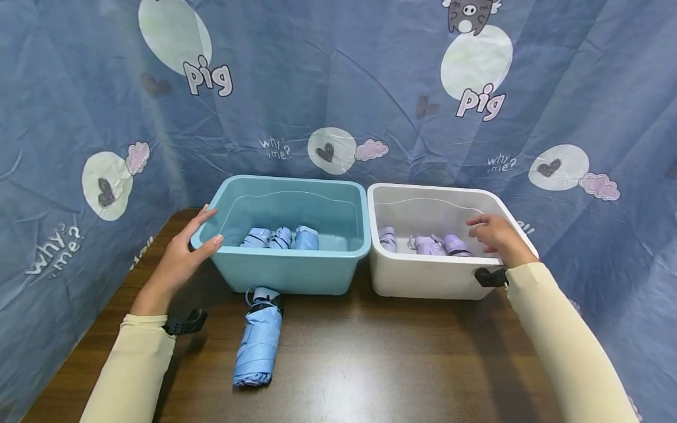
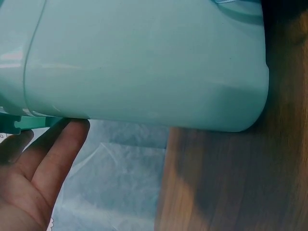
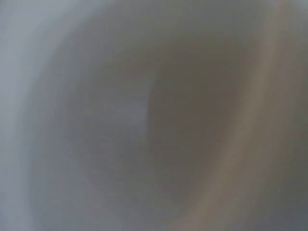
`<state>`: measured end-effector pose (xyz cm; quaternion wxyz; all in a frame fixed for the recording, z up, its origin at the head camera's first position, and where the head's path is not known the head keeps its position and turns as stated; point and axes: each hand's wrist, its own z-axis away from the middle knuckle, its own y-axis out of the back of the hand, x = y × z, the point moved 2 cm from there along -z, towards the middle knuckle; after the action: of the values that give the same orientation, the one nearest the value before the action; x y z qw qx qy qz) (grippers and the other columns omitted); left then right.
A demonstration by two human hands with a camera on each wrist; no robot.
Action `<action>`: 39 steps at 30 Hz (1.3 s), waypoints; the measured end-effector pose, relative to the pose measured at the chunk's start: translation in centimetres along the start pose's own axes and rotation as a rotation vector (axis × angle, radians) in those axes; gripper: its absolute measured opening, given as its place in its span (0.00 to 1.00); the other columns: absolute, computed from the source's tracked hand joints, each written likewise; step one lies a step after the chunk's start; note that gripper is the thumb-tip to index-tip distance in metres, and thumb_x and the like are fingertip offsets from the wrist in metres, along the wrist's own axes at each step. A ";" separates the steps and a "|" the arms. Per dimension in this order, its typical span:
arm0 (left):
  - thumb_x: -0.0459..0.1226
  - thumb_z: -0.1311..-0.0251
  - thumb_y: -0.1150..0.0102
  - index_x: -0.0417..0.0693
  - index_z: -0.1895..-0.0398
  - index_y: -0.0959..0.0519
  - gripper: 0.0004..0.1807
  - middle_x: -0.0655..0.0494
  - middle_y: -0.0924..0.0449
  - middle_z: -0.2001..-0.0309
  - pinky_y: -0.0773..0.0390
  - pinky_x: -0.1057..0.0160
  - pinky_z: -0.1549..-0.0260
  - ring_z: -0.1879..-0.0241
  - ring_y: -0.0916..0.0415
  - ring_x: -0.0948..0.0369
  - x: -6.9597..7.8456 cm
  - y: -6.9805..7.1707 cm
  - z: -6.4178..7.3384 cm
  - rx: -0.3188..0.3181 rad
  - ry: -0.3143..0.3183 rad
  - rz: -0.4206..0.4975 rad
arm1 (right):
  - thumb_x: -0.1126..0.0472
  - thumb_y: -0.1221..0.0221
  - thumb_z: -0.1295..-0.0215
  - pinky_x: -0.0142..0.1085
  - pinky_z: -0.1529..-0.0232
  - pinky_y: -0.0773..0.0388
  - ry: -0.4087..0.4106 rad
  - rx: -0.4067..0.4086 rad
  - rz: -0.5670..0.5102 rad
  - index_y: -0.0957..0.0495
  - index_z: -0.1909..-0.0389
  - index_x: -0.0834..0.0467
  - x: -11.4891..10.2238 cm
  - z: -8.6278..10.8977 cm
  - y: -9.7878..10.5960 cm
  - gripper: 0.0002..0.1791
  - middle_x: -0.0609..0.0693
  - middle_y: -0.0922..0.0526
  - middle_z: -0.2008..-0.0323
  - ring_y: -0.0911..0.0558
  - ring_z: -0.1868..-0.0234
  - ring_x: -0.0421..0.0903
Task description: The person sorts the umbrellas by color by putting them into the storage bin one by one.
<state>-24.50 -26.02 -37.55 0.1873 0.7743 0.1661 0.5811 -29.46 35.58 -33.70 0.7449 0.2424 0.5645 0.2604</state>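
At the left end of the teal bin point(image 1: 291, 273), my left hand point(image 1: 182, 252) touches the rim with fingers spread. The left wrist view shows straight fingers point(image 2: 60, 159) against the bin's side. Three folded blue umbrellas point(image 1: 305, 238) lie inside it. Another folded blue umbrella point(image 1: 259, 343) lies on the table in front. My right hand point(image 1: 497, 238) reaches over the right side of the white bin point(image 1: 423, 279), fingers loosely bent with nothing visible in them. Folded purple umbrellas point(image 1: 429, 245) lie in that bin, left of the hand. The right wrist view is blurred.
Both bins stand side by side on a brown wooden table point(image 1: 359, 358). A blue printed cloth point(image 1: 338, 88) hangs close behind them. Black wrist bands point(image 1: 186, 322) sit on both wrists, the right one beside the white bin's front wall.
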 end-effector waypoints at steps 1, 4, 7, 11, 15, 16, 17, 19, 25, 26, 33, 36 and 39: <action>0.46 0.36 0.43 0.65 0.25 0.44 0.36 0.67 0.58 0.24 0.48 0.32 0.38 0.27 0.56 0.46 0.0 0.0 0.0 -0.002 0.001 -0.002 | 0.64 0.49 0.38 0.52 0.52 0.23 -0.002 0.000 -0.003 0.37 0.35 0.69 -0.1 0.1 0.0 0.30 0.71 0.34 0.40 0.32 0.42 0.65; 0.46 0.36 0.43 0.64 0.25 0.43 0.36 0.66 0.59 0.24 0.49 0.32 0.38 0.27 0.56 0.46 0.1 0.0 0.0 -0.006 -0.001 -0.009 | 0.63 0.50 0.35 0.49 0.54 0.22 0.009 0.001 0.005 0.38 0.34 0.68 -0.3 0.3 -0.1 0.29 0.71 0.34 0.39 0.32 0.41 0.64; 0.46 0.36 0.42 0.64 0.25 0.43 0.37 0.65 0.58 0.24 0.49 0.33 0.38 0.27 0.56 0.46 0.2 0.1 -0.1 -0.009 -0.002 -0.028 | 0.63 0.50 0.33 0.50 0.51 0.23 0.027 0.006 0.002 0.38 0.34 0.69 -0.4 0.4 0.0 0.27 0.71 0.34 0.39 0.31 0.41 0.64; 0.47 0.36 0.42 0.66 0.25 0.44 0.37 0.64 0.59 0.23 0.48 0.32 0.38 0.27 0.55 0.45 0.4 0.1 -0.4 -0.014 -0.002 -0.050 | 0.63 0.52 0.32 0.53 0.46 0.26 0.063 0.043 -0.010 0.36 0.35 0.70 -0.7 0.3 0.0 0.26 0.71 0.32 0.39 0.31 0.41 0.64; 0.47 0.36 0.43 0.66 0.25 0.45 0.37 0.65 0.61 0.23 0.48 0.30 0.39 0.27 0.56 0.44 0.4 0.1 -0.2 -0.025 0.022 -0.060 | 0.63 0.51 0.32 0.50 0.49 0.23 0.108 0.096 -0.038 0.34 0.36 0.70 -1.1 0.7 0.1 0.25 0.70 0.29 0.42 0.28 0.45 0.61; 0.47 0.36 0.43 0.66 0.25 0.45 0.37 0.65 0.61 0.23 0.48 0.30 0.39 0.27 0.56 0.44 0.4 0.0 -0.2 -0.029 0.027 -0.062 | 0.63 0.51 0.31 0.48 0.50 0.22 0.122 0.106 -0.046 0.34 0.37 0.70 -1.2 1.0 0.2 0.24 0.69 0.29 0.43 0.28 0.46 0.59; 0.48 0.36 0.43 0.65 0.25 0.45 0.37 0.65 0.61 0.23 0.49 0.30 0.39 0.27 0.57 0.44 0.4 0.0 -0.1 -0.036 0.031 -0.064 | 0.63 0.51 0.31 0.46 0.52 0.21 0.137 0.116 -0.047 0.33 0.37 0.69 -1.4 1.2 0.2 0.24 0.69 0.28 0.44 0.27 0.46 0.58; 0.48 0.35 0.43 0.64 0.25 0.45 0.37 0.65 0.62 0.23 0.49 0.31 0.39 0.27 0.57 0.45 0.4 -0.1 0.0 -0.045 0.034 -0.066 | 0.63 0.51 0.30 0.43 0.55 0.20 0.174 0.130 -0.054 0.32 0.37 0.69 -1.8 1.8 0.3 0.23 0.69 0.27 0.44 0.26 0.47 0.57; 0.48 0.35 0.44 0.63 0.25 0.45 0.36 0.65 0.62 0.23 0.48 0.30 0.39 0.27 0.57 0.44 0.5 0.1 0.1 -0.035 0.027 -0.065 | 0.60 0.49 0.29 0.40 0.54 0.20 0.294 0.123 -0.104 0.32 0.37 0.67 -4.6 4.1 0.1 0.23 0.66 0.27 0.43 0.25 0.48 0.52; 0.48 0.35 0.44 0.63 0.25 0.45 0.36 0.65 0.62 0.23 0.48 0.30 0.39 0.27 0.58 0.44 0.5 0.2 0.1 -0.034 0.028 -0.064 | 0.60 0.49 0.29 0.40 0.54 0.20 0.313 0.120 -0.112 0.32 0.37 0.66 -5.2 4.6 -0.1 0.23 0.65 0.28 0.42 0.25 0.48 0.51; 0.47 0.35 0.44 0.63 0.25 0.45 0.36 0.63 0.63 0.23 0.50 0.29 0.39 0.27 0.59 0.44 0.2 0.3 0.2 -0.036 0.036 -0.047 | 0.62 0.45 0.31 0.34 0.58 0.20 0.465 0.098 -0.172 0.30 0.37 0.65 -8.7 8.0 -2.2 0.23 0.64 0.25 0.43 0.21 0.51 0.47; 0.47 0.35 0.44 0.63 0.25 0.45 0.36 0.63 0.62 0.23 0.50 0.30 0.39 0.27 0.59 0.44 0.2 0.3 0.1 -0.034 0.027 -0.043 | 0.62 0.44 0.32 0.34 0.58 0.20 0.509 0.093 -0.182 0.28 0.39 0.63 -9.8 9.3 -3.0 0.21 0.62 0.23 0.45 0.20 0.55 0.40; 0.48 0.35 0.44 0.62 0.25 0.44 0.36 0.63 0.62 0.23 0.49 0.30 0.39 0.27 0.58 0.44 0.3 0.1 0.1 -0.030 0.018 -0.043 | 0.62 0.43 0.32 0.33 0.57 0.20 0.549 0.086 -0.178 0.26 0.41 0.62 -10.7 10.4 -3.9 0.20 0.60 0.22 0.46 0.19 0.56 0.42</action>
<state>-24.30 -25.98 -37.25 0.2100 0.7625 0.1756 0.5863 -21.40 24.95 -26.07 0.5732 0.1438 0.7745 0.2257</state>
